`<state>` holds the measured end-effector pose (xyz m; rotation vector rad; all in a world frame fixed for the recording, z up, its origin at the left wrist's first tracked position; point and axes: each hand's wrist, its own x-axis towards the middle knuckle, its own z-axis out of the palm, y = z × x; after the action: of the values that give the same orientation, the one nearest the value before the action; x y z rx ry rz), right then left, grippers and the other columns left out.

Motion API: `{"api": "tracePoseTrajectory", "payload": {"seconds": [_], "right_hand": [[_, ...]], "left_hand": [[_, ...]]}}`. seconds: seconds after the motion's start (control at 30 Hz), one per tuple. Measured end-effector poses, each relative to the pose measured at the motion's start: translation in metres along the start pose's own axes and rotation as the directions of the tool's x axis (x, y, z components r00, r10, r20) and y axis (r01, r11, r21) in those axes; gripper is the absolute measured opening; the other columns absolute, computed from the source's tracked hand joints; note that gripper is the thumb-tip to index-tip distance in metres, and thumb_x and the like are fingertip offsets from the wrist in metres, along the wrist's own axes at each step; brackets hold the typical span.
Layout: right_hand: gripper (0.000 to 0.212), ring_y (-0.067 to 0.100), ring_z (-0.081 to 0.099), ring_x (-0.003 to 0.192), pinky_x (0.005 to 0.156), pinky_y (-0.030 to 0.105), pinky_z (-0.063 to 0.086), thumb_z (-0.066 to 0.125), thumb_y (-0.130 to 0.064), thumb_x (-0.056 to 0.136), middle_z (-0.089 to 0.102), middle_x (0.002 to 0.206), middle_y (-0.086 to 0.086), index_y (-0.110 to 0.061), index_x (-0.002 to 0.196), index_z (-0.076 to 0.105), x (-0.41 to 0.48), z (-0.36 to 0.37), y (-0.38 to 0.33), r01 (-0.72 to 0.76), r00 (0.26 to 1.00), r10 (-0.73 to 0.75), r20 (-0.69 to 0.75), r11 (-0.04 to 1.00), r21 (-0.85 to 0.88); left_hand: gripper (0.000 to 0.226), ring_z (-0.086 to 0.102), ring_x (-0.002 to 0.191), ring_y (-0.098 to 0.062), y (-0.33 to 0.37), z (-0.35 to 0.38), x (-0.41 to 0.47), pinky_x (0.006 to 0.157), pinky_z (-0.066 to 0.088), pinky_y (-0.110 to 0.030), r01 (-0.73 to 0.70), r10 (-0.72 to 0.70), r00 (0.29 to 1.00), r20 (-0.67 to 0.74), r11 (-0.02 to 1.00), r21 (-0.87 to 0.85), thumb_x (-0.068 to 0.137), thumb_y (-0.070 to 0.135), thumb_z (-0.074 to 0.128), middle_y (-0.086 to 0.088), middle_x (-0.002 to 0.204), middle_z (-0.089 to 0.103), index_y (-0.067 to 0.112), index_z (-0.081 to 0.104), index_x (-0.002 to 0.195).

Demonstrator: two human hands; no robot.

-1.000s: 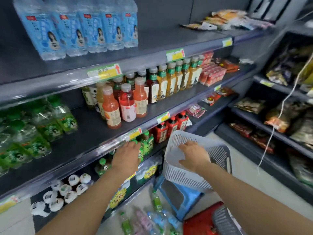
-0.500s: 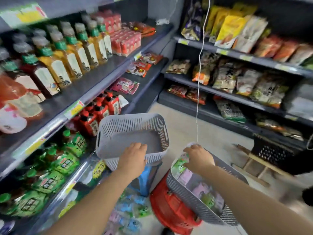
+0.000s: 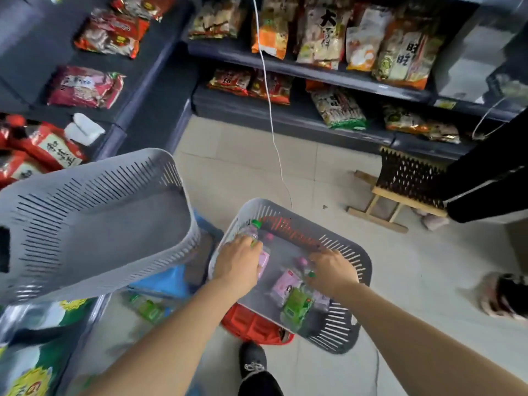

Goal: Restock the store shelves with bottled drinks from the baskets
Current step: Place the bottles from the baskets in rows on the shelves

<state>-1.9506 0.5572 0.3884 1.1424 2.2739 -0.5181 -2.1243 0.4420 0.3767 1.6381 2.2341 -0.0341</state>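
Note:
A grey slotted basket (image 3: 347, 330) sits on a red stool (image 3: 254, 324) on the floor and holds several bottles with pink and green labels (image 3: 295, 305). My left hand (image 3: 238, 264) reaches into its far left corner and curls around a clear bottle with a green cap (image 3: 255, 224). My right hand (image 3: 333, 271) is in the middle of the basket, fingers bent down over a pink-capped bottle (image 3: 301, 262). A second grey basket (image 3: 100, 224), with nothing inside, stands at the left on a blue stool (image 3: 167, 282).
Shelves of snack packets (image 3: 323, 32) run along the back and left. A white cable (image 3: 271, 124) hangs down in front of them. A black basket on a wooden stool (image 3: 408, 178) and a person in black (image 3: 485, 181) stand at the right. Green bottles (image 3: 148, 308) lie low at the left.
My view has tipped down from the drink shelf to the floor. My left hand left the empty basket and both hands moved down into the full basket onto bottles.

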Motion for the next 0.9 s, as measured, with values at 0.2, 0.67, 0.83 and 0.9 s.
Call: {"api": "tracePoseTrajectory", "payload": {"seconds": [0.2, 0.67, 0.83, 0.9], "right_hand": [[0.051, 0.025, 0.048, 0.124, 0.103, 0.038, 0.045, 0.058, -0.046, 0.087, 0.054, 0.133, 0.004, -0.025, 0.133, 0.052, 0.039, 0.049, 0.044, -0.120, 0.987, 0.107, 0.117, 0.986, 0.112], [0.038, 0.015, 0.056, 0.079, 0.061, 0.024, 0.042, 0.071, -0.034, 0.083, 0.058, 0.094, -0.003, -0.015, 0.112, 0.055, 0.112, 0.145, 0.074, -0.451, 0.892, 0.334, 0.304, 0.706, 0.546], [0.044, 0.017, 0.067, 0.080, 0.063, 0.027, 0.052, 0.078, -0.033, 0.076, 0.068, 0.094, 0.001, -0.018, 0.112, 0.057, 0.121, 0.150, 0.078, -0.536, 0.843, 0.399, 0.360, 0.577, 0.616], [0.043, 0.014, 0.070, 0.074, 0.059, 0.025, 0.054, 0.080, -0.030, 0.075, 0.070, 0.093, 0.000, -0.020, 0.111, 0.058, 0.121, 0.150, 0.080, -0.536, 0.843, 0.386, 0.375, 0.542, 0.648]], "left_hand": [[0.037, 0.050, 0.116, -0.022, 0.039, 0.066, 0.053, 0.096, 0.043, -0.035, -0.073, 0.069, 0.987, 0.146, 0.997, 0.023, 0.089, 0.031, 0.062, -0.004, 0.127, 0.054, 0.016, 0.053, 0.122], [0.050, 0.057, 0.114, -0.033, 0.079, 0.202, 0.129, 0.091, 0.049, -0.037, 0.340, -0.123, 0.798, 0.590, 0.900, -0.272, 0.094, 0.014, 0.050, -0.015, 0.130, 0.055, 0.014, 0.034, 0.142], [0.055, 0.065, 0.103, -0.026, 0.075, 0.208, 0.133, 0.085, 0.056, -0.034, 0.568, -0.250, 0.676, 0.693, 0.776, -0.274, 0.080, 0.050, 0.065, -0.008, 0.116, 0.064, 0.017, 0.058, 0.123], [0.052, 0.066, 0.098, -0.024, 0.070, 0.208, 0.131, 0.081, 0.057, -0.032, 0.574, -0.247, 0.655, 0.714, 0.778, -0.257, 0.079, 0.054, 0.068, -0.007, 0.111, 0.065, 0.015, 0.062, 0.113]]}}
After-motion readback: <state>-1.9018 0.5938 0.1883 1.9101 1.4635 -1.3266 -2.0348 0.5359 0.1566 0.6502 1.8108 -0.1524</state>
